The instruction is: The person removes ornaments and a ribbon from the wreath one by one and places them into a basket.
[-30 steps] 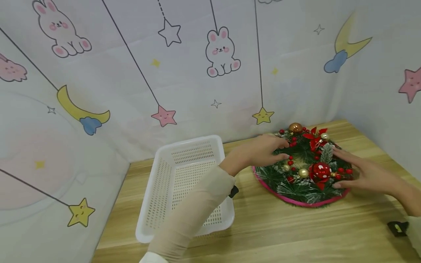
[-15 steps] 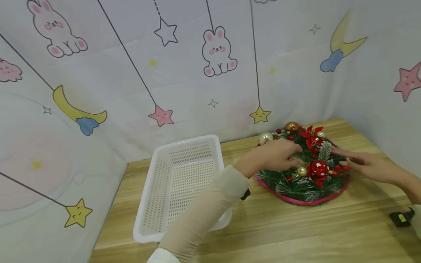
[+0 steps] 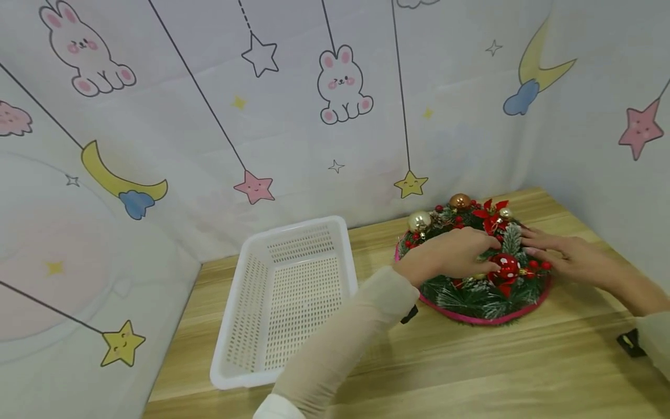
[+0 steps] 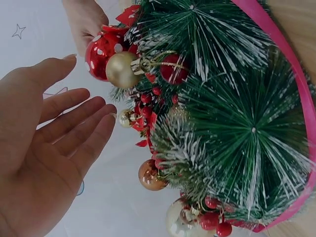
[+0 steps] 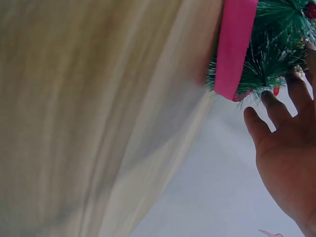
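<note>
A green Christmas wreath with frosted needles and pink ribbon round its edge lies on the table. Over its middle, my left hand reaches with relaxed fingers, its fingertips close to a red white-spotted bauble. From the left wrist view, this hand holds nothing, and a gap shows between its fingers and the gold bauble. My right hand is at the wreath's right side, fingers extended by the frosted sprig. In the right wrist view its fingertips partly hide behind greenery, so contact is unclear.
Left of the wreath stands a white perforated plastic basket, partly behind my left sleeve. A pale gold bauble and a copper bauble sit at the wreath's back. A curtain printed with rabbits and stars hangs behind the wooden table.
My left hand has moved right across the wreath toward the red bauble, uncovering the pale gold bauble at the back left. The right hand has shifted slightly and its fingers have drawn closer together.
</note>
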A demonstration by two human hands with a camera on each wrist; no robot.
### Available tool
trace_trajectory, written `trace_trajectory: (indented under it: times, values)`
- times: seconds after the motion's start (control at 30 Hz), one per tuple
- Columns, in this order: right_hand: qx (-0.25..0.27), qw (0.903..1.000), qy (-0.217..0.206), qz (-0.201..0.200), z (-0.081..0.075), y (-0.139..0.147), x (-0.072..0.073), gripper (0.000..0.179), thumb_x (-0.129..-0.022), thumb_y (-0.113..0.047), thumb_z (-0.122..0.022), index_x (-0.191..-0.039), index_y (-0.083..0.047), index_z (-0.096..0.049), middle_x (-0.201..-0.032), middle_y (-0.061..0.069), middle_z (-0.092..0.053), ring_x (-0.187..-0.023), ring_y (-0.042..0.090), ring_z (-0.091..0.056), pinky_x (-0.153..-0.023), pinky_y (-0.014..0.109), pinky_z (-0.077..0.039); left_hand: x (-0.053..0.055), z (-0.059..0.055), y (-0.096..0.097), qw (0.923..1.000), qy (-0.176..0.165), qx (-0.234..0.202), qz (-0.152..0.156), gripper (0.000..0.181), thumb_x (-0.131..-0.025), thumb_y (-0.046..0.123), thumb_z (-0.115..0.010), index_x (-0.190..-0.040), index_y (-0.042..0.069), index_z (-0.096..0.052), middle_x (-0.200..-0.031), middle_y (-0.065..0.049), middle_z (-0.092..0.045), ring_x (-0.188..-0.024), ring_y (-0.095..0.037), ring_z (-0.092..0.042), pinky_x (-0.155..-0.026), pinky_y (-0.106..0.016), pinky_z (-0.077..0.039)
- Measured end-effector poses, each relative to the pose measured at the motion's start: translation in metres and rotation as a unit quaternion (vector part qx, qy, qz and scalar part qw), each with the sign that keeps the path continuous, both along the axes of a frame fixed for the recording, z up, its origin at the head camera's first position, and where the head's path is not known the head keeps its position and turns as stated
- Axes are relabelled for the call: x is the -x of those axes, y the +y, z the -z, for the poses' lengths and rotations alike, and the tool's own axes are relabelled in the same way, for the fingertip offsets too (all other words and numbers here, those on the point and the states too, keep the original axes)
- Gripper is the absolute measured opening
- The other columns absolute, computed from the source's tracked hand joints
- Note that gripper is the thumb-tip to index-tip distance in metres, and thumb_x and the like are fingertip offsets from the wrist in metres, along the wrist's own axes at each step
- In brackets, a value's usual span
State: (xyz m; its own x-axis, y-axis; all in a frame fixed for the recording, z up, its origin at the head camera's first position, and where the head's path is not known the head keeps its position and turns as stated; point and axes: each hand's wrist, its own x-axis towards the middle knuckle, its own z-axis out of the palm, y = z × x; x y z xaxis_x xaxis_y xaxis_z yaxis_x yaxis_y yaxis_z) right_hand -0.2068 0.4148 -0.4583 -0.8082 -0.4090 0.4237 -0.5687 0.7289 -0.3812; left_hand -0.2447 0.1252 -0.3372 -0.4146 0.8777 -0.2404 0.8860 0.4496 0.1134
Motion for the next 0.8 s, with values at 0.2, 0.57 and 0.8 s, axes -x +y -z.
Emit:
trace_trajectory:
  times: [0.2,0.57,0.8]
  values:
    - [-0.002,0.9998,-0.002,0.020,0.003,0.001,-0.002,0.032,-0.101,-0.008,-0.068,-0.132,-0.003,-0.072,-0.150,-0.047,-0.027,-0.135,-0.035,-0.020,-0.094,-0.010,-0.023,-0.002,0.008,0.014,0.9998,0.016,0.007,0.013,0.050,-0.109,0.042,-0.055,-0.153,0.020,-0.053,-0.138,0.010,-0.066,-0.108,0.000,-0.066,-0.098,-0.012,-0.050]
    - [-0.005,0.9991,-0.026,0.034,-0.001,0.000,-0.005,0.032,-0.104,-0.013,-0.066,-0.135,-0.007,-0.072,-0.148,-0.047,-0.028,-0.129,-0.036,-0.021,-0.092,-0.009,-0.025,-0.003,0.016,0.027,0.9994,0.031,0.015,0.008,0.050,-0.106,0.041,-0.061,-0.151,0.022,-0.055,-0.132,0.012,-0.067,-0.106,0.001,-0.063,-0.094,-0.013,-0.050]
    - [-0.023,0.9976,-0.036,0.053,-0.006,-0.002,-0.005,0.034,-0.105,-0.018,-0.065,-0.137,-0.010,-0.071,-0.149,-0.042,-0.028,-0.131,-0.028,-0.029,-0.088,-0.002,-0.035,-0.002,0.015,0.035,0.9987,0.045,0.022,0.006,0.050,-0.106,0.041,-0.061,-0.152,0.023,-0.053,-0.142,0.012,-0.063,-0.120,0.000,-0.062,-0.100,-0.013,-0.050]
